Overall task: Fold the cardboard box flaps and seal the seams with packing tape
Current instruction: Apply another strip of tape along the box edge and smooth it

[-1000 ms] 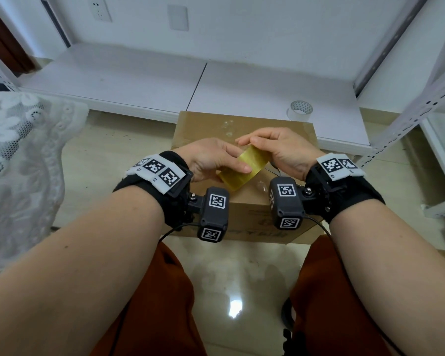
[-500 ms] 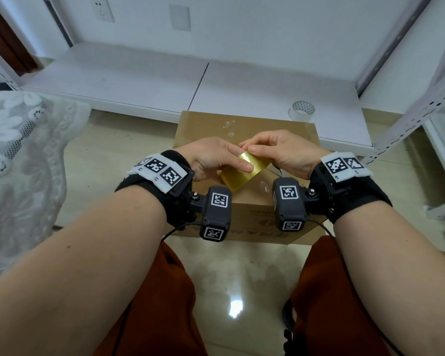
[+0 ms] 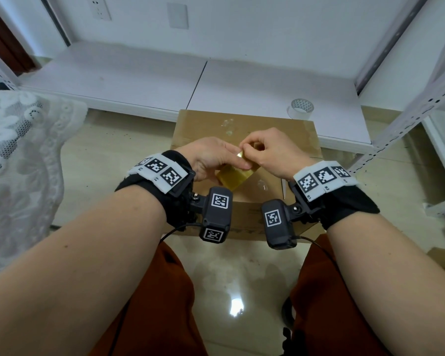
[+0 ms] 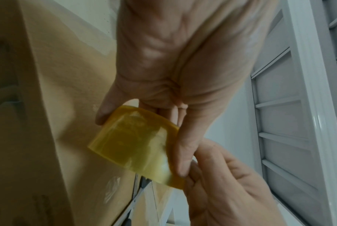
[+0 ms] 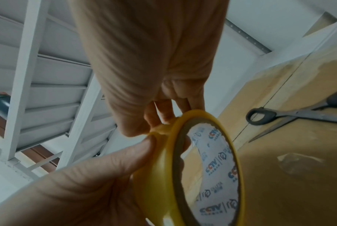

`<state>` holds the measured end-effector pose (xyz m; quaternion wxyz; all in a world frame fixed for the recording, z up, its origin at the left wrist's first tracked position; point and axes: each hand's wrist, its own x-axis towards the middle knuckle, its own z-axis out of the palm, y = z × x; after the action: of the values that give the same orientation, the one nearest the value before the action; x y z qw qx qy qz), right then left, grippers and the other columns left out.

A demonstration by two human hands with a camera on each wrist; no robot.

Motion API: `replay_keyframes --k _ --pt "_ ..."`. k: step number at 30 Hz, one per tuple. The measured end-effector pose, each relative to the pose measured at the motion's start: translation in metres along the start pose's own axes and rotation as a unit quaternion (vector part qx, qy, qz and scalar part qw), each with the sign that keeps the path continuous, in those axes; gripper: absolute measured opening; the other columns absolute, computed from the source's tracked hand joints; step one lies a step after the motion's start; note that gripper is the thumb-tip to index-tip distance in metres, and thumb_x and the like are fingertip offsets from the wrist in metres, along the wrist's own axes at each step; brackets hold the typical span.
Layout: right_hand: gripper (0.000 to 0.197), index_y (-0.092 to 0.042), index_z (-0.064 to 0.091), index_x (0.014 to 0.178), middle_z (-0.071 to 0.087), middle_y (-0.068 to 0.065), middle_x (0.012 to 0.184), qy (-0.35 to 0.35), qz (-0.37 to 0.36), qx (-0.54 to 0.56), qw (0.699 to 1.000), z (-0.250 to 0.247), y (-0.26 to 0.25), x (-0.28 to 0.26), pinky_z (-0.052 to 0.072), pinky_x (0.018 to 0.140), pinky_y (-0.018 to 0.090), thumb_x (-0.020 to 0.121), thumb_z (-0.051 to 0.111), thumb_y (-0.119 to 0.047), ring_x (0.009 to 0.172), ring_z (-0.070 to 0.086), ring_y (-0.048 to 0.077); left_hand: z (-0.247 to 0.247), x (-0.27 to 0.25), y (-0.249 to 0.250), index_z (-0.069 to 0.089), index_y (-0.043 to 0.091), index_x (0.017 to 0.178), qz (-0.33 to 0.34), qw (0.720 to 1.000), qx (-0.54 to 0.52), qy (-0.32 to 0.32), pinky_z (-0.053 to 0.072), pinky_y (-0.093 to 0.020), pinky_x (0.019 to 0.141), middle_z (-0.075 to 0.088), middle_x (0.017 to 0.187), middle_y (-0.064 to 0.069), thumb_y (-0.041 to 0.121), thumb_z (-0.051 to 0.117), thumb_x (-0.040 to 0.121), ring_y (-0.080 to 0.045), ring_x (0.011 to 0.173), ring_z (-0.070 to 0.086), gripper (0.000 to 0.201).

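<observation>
Since a moment ago my right hand (image 3: 270, 150) has risen to pinch the tape's loose end while my left hand (image 3: 213, 158) grips the yellow tape roll (image 3: 235, 177) above the closed cardboard box (image 3: 280, 129), so I should peel slowly, keeping it square.

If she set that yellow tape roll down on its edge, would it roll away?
Probably: the yellow tape roll is a thin round ring, so on edge it would likely roll or topple. It looks light, since the left hand holds it with fingertips. Its glossy surface may be slippery.
</observation>
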<state>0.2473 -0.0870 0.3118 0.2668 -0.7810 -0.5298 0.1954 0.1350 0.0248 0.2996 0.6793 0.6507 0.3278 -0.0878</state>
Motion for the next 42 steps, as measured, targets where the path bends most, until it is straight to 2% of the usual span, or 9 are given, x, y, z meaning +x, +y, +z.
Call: replay_keyframes --k 6,10,17,21,27,33,35,38,42 --pt "0.018 -0.012 0.074 0.097 0.07 -0.003 0.091 0.024 0.016 0.071 0.997 0.0 0.001 -0.001 0.055 0.083 0.038 0.088 0.059 -0.018 0.086 0.065 0.015 0.0 -0.002 0.002 0.071 0.01 0.101 0.001 1.0 -0.004 -0.01 0.053 -0.036 0.072 0.072 0.081 -0.001 0.008 0.071 0.081 -0.017 0.08 0.064 0.02" --pt "0.016 -0.01 0.075 0.095 0.072 0.0 0.09 0.026 0.01 0.075 0.997 0.0 0.002 -0.001 0.056 0.081 0.038 0.086 0.062 -0.015 0.085 0.067 0.015 -0.001 -0.002 0.001 0.073 0.014 0.096 -0.002 1.0 0.005 -0.012 0.054 -0.042 0.079 0.073 0.084 -0.001 0.008 0.072 0.079 -0.019 0.087 0.064 0.017" --pt "0.017 -0.008 0.075 0.094 0.073 0.002 0.091 0.029 0.005 0.092 0.995 0.001 0.003 0.0 0.056 0.082 0.042 0.086 0.06 -0.013 0.086 0.066 0.021 -0.001 -0.004 0.002 0.071 0.014 0.093 -0.002 1.0 -0.003 -0.013 0.052 -0.036 0.07 0.071 0.082 -0.001 0.006 0.07 0.081 -0.017 0.082 0.063 0.014" --pt "0.017 -0.009 0.076 0.091 0.073 0.003 0.089 0.037 0.01 0.117 0.992 0.001 0.007 0.001 0.056 0.081 0.045 0.085 0.061 -0.012 0.087 0.067 0.024 0.0 -0.003 0.002 0.071 0.013 0.096 0.001 1.0 -0.009 -0.007 0.053 -0.039 0.077 0.071 0.086 -0.002 0.006 0.071 0.081 -0.018 0.085 0.062 0.017" --pt "0.02 -0.007 0.075 0.089 0.073 0.007 0.091 0.063 0.021 0.132 0.989 0.0 0.009 0.001 0.055 0.083 0.035 0.088 0.056 -0.006 0.089 0.065 0.022 0.0 -0.002 0.002 0.072 0.014 0.099 -0.004 1.0 -0.007 -0.007 0.05 -0.048 0.092 0.071 0.091 -0.004 0.008 0.073 0.078 -0.024 0.096 0.062 0.022" --pt "0.025 -0.011 0.074 0.088 0.071 0.007 0.088 0.046 0.024 0.166 0.985 0.003 0.01 0.0 0.055 0.081 0.043 0.077 0.073 -0.033 0.089 0.064 0.027 0.0 -0.003 0.002 0.071 0.013 0.107 0.002 1.0 -0.02 -0.018 0.049 -0.048 0.091 0.07 0.092 -0.004 0.006 0.07 0.081 -0.023 0.096 0.06 0.028" --pt "0.024 -0.01 0.073 0.087 0.071 0.01 0.088 0.053 0.025 0.187 0.981 0.004 0.011 0.001 0.053 0.08 0.044 0.076 0.076 -0.031 0.089 0.064 0.031 -0.001 -0.003 0.003 0.069 0.011 0.112 0.004 0.999 -0.027 -0.026 0.051 -0.047 0.089 0.07 0.091 -0.004 0.007 0.07 0.081 -0.022 0.093 0.061 0.032" --pt "0.014 -0.01 0.074 0.086 0.071 0.012 0.091 0.05 0.047 0.239 0.969 0.002 0.013 0.004 0.053 0.082 0.04 0.078 0.075 -0.021 0.085 0.064 0.025 -0.002 -0.004 0.003 0.071 0.011 0.103 0.003 0.999 -0.036 -0.03 0.053 -0.045 0.086 0.071 0.088 -0.004 0.008 0.071 0.081 -0.022 0.09 0.063 0.023" --pt "0.007 -0.01 0.073 0.088 0.071 0.01 0.093 0.033 0.064 0.269 0.961 0.0 0.014 0.005 0.051 0.081 0.032 0.083 0.07 -0.014 0.085 0.062 0.015 -0.002 -0.003 0.003 0.069 0.007 0.108 0.001 0.999 -0.035 -0.026 0.053 -0.046 0.086 0.071 0.091 -0.006 0.009 0.071 0.08 -0.022 0.091 0.063 0.028"
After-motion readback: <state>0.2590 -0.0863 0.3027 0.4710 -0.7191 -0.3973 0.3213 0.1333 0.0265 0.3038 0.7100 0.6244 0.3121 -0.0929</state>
